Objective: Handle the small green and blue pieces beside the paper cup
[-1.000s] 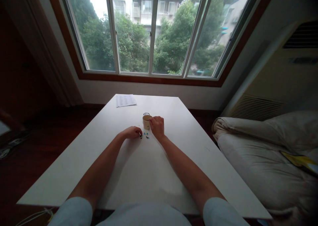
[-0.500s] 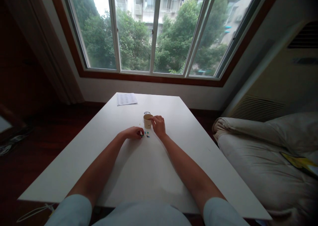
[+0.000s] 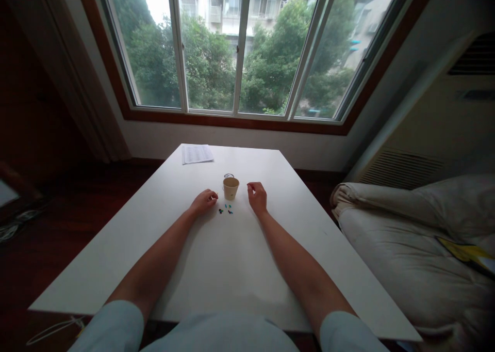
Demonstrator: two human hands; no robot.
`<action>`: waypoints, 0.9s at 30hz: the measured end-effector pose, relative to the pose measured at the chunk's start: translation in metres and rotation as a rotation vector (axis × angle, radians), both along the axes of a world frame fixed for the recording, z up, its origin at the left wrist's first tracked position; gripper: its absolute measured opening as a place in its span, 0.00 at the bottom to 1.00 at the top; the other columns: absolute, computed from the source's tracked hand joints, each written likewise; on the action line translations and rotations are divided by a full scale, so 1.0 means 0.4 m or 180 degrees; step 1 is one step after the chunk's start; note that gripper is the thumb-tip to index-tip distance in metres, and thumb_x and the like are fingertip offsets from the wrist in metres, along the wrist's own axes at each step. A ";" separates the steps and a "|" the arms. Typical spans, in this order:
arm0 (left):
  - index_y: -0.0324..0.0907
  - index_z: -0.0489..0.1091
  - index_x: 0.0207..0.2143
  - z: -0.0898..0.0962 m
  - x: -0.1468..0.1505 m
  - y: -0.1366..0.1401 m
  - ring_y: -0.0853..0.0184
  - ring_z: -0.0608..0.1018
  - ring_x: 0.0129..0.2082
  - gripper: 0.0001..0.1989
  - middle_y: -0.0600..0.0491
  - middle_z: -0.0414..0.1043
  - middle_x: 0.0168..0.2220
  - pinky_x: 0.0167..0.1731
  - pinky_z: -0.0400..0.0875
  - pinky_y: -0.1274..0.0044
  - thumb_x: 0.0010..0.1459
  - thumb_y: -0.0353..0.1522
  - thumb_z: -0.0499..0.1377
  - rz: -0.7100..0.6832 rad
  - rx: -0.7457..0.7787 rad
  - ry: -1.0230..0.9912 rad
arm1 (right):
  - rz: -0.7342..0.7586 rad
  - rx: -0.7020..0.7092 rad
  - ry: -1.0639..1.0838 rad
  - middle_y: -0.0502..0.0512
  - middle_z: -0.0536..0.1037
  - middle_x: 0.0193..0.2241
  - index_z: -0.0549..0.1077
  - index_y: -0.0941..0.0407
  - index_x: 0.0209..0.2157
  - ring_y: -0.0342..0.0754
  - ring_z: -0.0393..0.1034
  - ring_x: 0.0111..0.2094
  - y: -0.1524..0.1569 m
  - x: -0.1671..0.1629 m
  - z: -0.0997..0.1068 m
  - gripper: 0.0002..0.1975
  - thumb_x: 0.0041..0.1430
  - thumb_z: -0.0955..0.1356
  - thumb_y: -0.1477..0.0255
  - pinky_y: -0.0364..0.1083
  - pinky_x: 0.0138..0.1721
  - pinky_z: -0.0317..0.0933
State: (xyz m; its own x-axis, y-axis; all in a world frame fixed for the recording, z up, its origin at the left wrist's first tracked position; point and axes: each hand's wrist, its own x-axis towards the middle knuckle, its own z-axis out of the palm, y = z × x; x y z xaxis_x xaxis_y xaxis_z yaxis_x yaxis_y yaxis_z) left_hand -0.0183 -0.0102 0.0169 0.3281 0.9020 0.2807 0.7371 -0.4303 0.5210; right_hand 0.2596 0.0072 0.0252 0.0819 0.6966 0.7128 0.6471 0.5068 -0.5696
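A tan paper cup stands upright on the white table, between my two hands. Just left of it, my left hand rests with curled fingers, their tips beside a tiny yellowish piece. What those fingers hold, if anything, is too small to make out. Right of the cup and apart from it, my right hand is closed, thumb and fingers drawn together; their contents are hidden. In front of the cup lie several tiny dark, green and blue pieces, touched by neither hand.
Behind the cup is a thin dark loop, partly hidden. Paper sheets lie at the table's far left corner. A padded beige seat stands to the right, and a window is ahead.
My right hand has left the cup's rim and moved right. My left hand has moved up and left, off the small pieces, towards the yellowish one.
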 end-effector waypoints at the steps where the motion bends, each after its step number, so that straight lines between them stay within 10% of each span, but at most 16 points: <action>1: 0.42 0.75 0.44 -0.009 -0.002 0.006 0.62 0.74 0.47 0.13 0.48 0.73 0.47 0.51 0.68 0.70 0.58 0.32 0.56 0.0152 0.0130 0.0080 | -0.0016 -0.0053 0.0040 0.57 0.75 0.36 0.74 0.56 0.37 0.50 0.67 0.37 0.004 0.003 -0.006 0.12 0.65 0.60 0.69 0.48 0.44 0.63; 10: 0.47 0.59 0.65 -0.048 0.022 0.017 0.56 0.57 0.68 0.25 0.50 0.55 0.68 0.64 0.54 0.60 0.66 0.36 0.49 0.0069 0.0219 0.1010 | 0.0023 -0.0432 0.0183 0.55 0.77 0.33 0.75 0.55 0.35 0.49 0.67 0.32 0.011 -0.005 -0.021 0.14 0.63 0.61 0.64 0.47 0.39 0.63; 27: 0.44 0.76 0.49 0.015 0.067 -0.040 0.62 0.74 0.53 0.24 0.50 0.76 0.51 0.58 0.65 0.70 0.50 0.22 0.55 -0.0773 0.0266 0.0085 | -0.0006 -0.0835 0.0152 0.53 0.78 0.29 0.77 0.54 0.37 0.48 0.70 0.30 -0.003 0.001 -0.014 0.15 0.63 0.61 0.64 0.45 0.36 0.64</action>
State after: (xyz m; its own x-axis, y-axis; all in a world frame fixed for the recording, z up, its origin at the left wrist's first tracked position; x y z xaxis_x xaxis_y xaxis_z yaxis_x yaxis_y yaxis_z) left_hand 0.0083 -0.0264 0.0231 0.5405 0.7699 0.3394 0.6200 -0.6371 0.4579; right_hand 0.2600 0.0060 0.0198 0.1125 0.8568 0.5033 0.6171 0.3368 -0.7112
